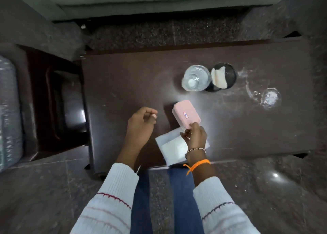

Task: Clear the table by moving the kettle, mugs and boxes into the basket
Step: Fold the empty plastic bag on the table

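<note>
A pink box with a small label lies on the dark brown table. My right hand grips its near corner. Under that hand lies a flat white box or packet at the table's front edge. My left hand hovers just left of the pink box, fingers curled with nothing in them. No kettle, mug or basket is clearly visible.
A clear plastic bottle stands next to a black mesh holder with white tissue at the back of the table. A dark wooden side cabinet is on the left. Polished stone floor surrounds the table.
</note>
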Action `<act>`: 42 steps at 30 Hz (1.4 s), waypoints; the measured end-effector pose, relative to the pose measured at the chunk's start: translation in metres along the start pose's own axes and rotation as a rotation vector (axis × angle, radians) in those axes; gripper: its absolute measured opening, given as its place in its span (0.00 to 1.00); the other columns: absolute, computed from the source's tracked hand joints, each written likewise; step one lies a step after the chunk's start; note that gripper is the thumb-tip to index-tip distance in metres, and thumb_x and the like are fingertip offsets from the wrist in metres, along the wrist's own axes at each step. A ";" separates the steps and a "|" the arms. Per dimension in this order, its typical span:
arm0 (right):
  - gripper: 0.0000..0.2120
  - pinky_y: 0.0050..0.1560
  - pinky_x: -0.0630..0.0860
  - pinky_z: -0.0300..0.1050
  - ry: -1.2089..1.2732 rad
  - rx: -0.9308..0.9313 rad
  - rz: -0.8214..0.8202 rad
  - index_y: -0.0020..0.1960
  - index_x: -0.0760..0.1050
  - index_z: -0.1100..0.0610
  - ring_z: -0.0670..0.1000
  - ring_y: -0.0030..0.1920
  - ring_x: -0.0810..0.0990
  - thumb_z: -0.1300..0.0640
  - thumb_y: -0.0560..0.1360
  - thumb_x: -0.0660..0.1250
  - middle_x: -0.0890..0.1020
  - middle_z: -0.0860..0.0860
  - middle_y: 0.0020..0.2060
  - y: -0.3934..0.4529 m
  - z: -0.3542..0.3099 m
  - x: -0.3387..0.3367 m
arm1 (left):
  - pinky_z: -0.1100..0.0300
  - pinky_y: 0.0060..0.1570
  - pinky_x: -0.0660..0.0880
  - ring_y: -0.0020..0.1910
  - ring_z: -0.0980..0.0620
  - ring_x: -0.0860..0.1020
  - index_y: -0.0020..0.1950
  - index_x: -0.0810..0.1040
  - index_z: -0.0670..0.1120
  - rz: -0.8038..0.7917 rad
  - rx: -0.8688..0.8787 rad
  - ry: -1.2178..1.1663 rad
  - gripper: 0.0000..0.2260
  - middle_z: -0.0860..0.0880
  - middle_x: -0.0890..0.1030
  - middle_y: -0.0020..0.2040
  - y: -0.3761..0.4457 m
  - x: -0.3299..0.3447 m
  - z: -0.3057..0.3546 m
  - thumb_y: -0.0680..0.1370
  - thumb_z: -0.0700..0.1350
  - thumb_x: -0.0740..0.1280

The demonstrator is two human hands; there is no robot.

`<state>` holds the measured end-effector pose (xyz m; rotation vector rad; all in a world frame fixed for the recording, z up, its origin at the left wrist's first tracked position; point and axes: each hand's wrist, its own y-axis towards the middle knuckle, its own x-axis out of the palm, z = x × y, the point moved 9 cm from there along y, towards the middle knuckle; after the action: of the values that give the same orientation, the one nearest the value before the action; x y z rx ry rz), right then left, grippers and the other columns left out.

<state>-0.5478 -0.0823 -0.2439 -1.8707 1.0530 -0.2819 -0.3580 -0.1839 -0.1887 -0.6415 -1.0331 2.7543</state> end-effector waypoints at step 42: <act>0.11 0.30 0.77 0.33 -0.582 -0.106 -0.673 0.56 0.73 0.68 0.47 0.30 0.81 0.65 0.79 0.55 0.79 0.62 0.43 -0.209 0.114 0.267 | 0.54 0.47 0.77 0.40 0.50 0.80 0.43 0.78 0.48 0.378 0.063 -0.339 0.09 0.49 0.81 0.40 -0.041 -0.270 -0.133 0.75 0.35 0.63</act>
<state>-0.2057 -0.1762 -0.1952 -2.1688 0.0308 -0.0480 -0.0584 -0.1449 -0.1595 -0.4019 -0.9604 3.2989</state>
